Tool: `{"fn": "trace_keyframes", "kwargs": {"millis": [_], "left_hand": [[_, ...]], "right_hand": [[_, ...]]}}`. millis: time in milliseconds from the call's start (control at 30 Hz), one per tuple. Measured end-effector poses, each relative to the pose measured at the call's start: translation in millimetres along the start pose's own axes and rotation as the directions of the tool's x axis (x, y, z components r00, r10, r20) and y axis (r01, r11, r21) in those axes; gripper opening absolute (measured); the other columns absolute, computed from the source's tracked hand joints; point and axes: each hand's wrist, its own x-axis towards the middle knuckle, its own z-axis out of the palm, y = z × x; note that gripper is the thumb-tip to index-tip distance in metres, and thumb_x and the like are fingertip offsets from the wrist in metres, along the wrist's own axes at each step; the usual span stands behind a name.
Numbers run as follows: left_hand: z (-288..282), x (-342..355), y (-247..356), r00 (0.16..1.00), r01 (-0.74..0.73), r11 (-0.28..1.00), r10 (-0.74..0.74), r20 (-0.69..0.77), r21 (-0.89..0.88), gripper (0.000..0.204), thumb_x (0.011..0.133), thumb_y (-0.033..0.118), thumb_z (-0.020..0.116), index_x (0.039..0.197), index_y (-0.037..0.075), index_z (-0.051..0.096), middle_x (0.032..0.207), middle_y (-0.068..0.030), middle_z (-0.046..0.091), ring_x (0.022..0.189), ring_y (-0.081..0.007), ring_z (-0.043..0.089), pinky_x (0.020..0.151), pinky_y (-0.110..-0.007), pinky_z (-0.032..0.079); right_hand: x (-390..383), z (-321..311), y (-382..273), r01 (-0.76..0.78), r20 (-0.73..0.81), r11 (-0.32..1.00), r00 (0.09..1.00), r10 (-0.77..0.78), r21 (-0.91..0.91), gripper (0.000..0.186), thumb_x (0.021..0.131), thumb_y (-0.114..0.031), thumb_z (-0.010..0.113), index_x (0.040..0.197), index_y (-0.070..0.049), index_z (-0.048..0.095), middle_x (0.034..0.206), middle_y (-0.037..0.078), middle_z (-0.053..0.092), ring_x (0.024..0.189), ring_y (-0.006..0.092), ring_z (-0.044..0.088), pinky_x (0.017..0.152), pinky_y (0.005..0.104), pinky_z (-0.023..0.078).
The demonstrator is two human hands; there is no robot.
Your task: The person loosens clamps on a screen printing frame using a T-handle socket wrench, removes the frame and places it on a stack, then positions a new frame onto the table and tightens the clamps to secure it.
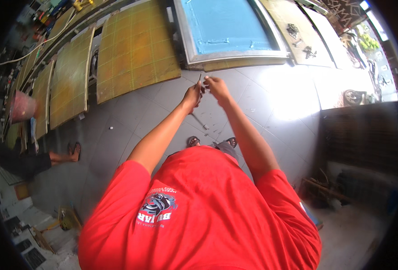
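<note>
My left hand [191, 97] is closed around a thin dark rod [200, 77], whose tip sticks up past the thumb. Close beside it, my right hand [217, 88] has its fingers bent together; whatever is in them is too small to make out. A slim metal bar [199, 120] with a thicker end shows just below my left hand. Whether that bar belongs to the held rod or lies on the floor, I cannot tell. Beyond both hands is a screen-printing frame [235, 57] with a pale metal rim and a blue mesh.
Yellowish boards with grid lines [138, 49] run along the left. Small dark metal parts [292, 30] lie on a board at the right. A seated person [27, 157] and a pink bucket [23, 107] are at far left. Grey tiled floor [136, 112] lies below.
</note>
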Motion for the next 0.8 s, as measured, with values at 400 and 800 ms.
{"fn": "trace_keyframes", "kwargs": {"millis": [400, 800], "left_hand": [[5.8, -72.1, -45.7, 0.944, -0.33, 0.746, 0.271, 0.189, 0.578, 0.044, 0.089, 0.037, 0.054, 0.07, -0.002, 0.045, 0.059, -0.0123, 0.044, 0.056, -0.0203, 0.039, 0.055, -0.036, 0.038], [15.8, -56.2, -47.9, 0.965, -0.09, 0.987, 0.119, -0.234, 0.134, 0.038, 0.093, 0.033, 0.047, 0.066, 0.009, 0.039, 0.056, 0.0051, 0.032, 0.048, -0.0035, 0.028, 0.041, -0.022, 0.023]], "right_hand": [[-66.3, -48.0, 5.5, 0.101, -0.176, 0.896, 0.984, -0.026, 0.433, 0.019, 0.091, -0.024, 0.052, 0.096, -0.007, 0.06, 0.087, 0.0, 0.06, 0.074, 0.008, 0.054, 0.067, 0.0233, 0.042], [121.9, -435.9, -15.0, -0.01, -0.61, 1.0, 0.792, 0.008, 0.0, 0.03, 0.085, -0.031, 0.058, 0.093, -0.003, 0.064, 0.081, 0.005, 0.063, 0.064, 0.01, 0.055, 0.051, 0.0226, 0.042]]}}
